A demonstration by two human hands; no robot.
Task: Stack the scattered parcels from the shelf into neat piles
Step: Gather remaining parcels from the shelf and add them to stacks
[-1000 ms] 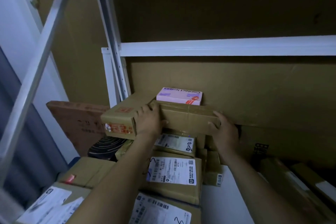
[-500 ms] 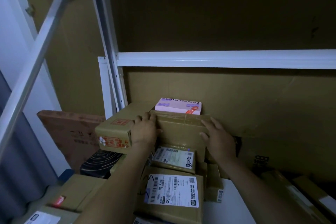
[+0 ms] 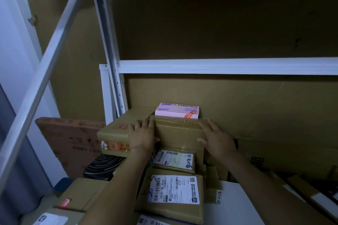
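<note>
You are bracing a taped brown parcel (image 3: 178, 131) in the middle of the frame, with your left hand (image 3: 141, 138) flat against its left end and your right hand (image 3: 217, 139) flat against its right end. Both hands are lying open with the fingers stretched out, pressing rather than gripping, so nothing is clenched or wrapped around. That two-sided hold looks chosen to square the parcel and keep it from skewing on the pile.

The parcel is sitting on top of a stack, above two labelled parcels (image 3: 173, 159) stepping down toward the bottom centre. Just behind it, a pink box (image 3: 177, 110) is resting against the cardboard backing (image 3: 237, 100), which is probably acting as a stop for lining things up. Touching your left hand, a larger carton with red print (image 3: 114, 138) is sitting at centre left, level with the taped parcel, so the two seem to be forming one even tier.

More parcels are lying loose at the lower left and lower right of the frame, under the white shelf frame (image 3: 219, 65), so the sorting seems far from finished.
</note>
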